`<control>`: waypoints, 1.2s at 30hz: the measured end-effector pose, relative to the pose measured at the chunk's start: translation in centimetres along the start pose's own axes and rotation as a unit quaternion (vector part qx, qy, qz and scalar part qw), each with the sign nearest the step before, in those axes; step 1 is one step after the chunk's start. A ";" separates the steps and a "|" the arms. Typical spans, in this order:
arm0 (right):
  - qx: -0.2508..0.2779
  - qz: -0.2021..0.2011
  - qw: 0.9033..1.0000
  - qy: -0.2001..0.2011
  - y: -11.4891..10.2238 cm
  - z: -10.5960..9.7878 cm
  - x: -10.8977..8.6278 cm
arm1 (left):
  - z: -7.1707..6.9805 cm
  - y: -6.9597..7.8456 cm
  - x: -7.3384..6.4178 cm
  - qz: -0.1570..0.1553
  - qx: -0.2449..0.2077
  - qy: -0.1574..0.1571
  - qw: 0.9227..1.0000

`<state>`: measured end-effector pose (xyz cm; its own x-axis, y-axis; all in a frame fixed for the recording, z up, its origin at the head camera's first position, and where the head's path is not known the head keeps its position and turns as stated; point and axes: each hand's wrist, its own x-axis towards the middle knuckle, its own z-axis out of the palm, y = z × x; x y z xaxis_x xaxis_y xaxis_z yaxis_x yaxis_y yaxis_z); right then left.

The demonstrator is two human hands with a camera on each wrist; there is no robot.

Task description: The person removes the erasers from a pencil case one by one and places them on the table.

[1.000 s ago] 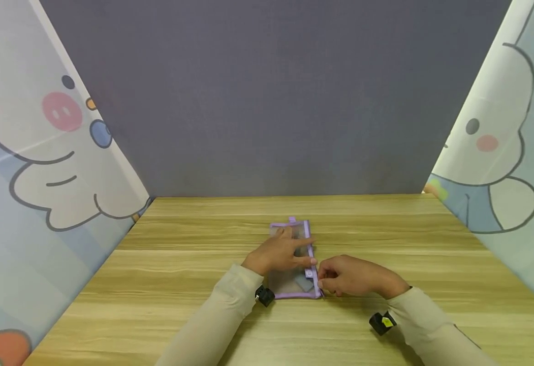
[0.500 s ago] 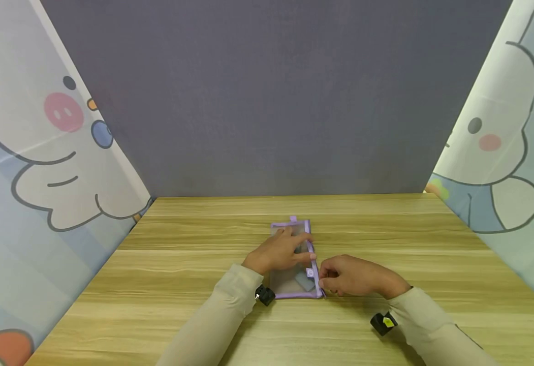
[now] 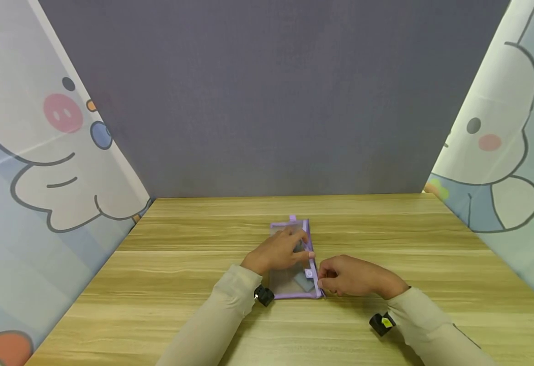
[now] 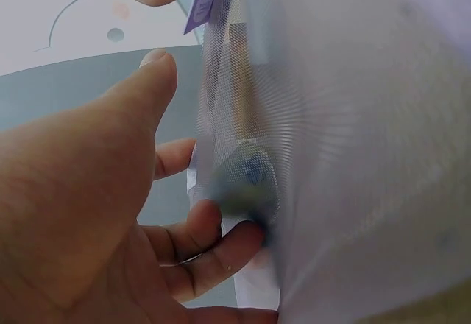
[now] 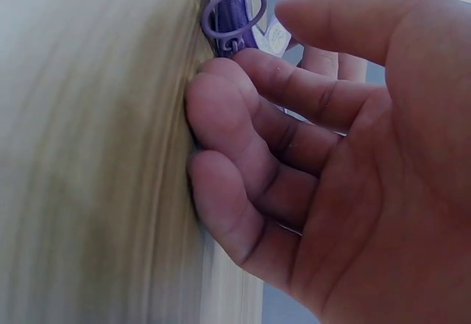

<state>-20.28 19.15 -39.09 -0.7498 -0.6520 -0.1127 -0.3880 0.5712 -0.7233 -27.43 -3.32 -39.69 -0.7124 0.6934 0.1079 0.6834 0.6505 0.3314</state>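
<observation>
A see-through mesh pouch [image 3: 282, 285] with purple edging lies on the wooden table. Blurry things show through its mesh, among them a grey-blue piece [image 3: 304, 282] and a brown strip [image 4: 241, 81]. My left hand [image 3: 278, 252] rests across the pouch, its fingers loosely bent and its thumb at the zip edge. At the near right corner, my right hand [image 3: 353, 276] lies on the table with fingers curled. In the right wrist view, the purple zip-pull ring [image 5: 207, 23] sits just beyond the index fingertip, and a gap shows between thumb and index finger.
The wooden table [image 3: 180, 244] ends at a dark grey panel [image 3: 285, 101] behind. Cartoon-printed cloths, one at left [image 3: 33, 178] and one at right [image 3: 513, 213], flank it. Small black cameras are strapped to both wrists.
My left index finger has drawn in and bent, and the left thumb has shifted slightly away from me along the zip edge. The right hand and the pouch stay almost in place.
</observation>
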 end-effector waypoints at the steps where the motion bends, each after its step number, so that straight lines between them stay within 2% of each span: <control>1: -0.002 -0.001 1.000 0.000 0.0 0.0 0.0 | 0.0 0.0 0.0 0.001 -0.001 0.000 1.000; 7: -0.027 -0.007 1.000 0.010 0.0 0.1 0.1 | -0.1 0.1 0.1 0.006 0.013 -0.001 1.000; 12: -0.037 -0.005 0.999 0.015 0.0 0.1 0.1 | -0.1 0.3 0.2 0.001 0.051 -0.027 0.998; 16: -0.037 -0.007 0.999 0.018 0.0 0.2 0.2 | 0.0 0.6 0.2 -0.021 0.079 -0.047 0.996; 21: -0.044 -0.010 0.999 0.024 0.1 0.4 0.3 | 0.0 0.9 0.5 -0.042 0.090 -0.055 0.994; 28: -0.064 -0.004 0.997 0.033 0.1 0.4 0.5 | -0.1 0.3 0.5 -0.021 0.028 -0.039 0.999; 36: -0.063 -0.007 0.997 0.036 0.0 0.4 0.4 | -0.6 -0.1 0.2 -0.001 -0.019 -0.033 0.999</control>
<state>-20.40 18.74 -39.41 -0.7788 -0.6251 -0.0513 -0.4588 0.6236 -0.6330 -27.73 -3.40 -39.09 -0.7007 0.7120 0.0454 0.6744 0.6403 0.3677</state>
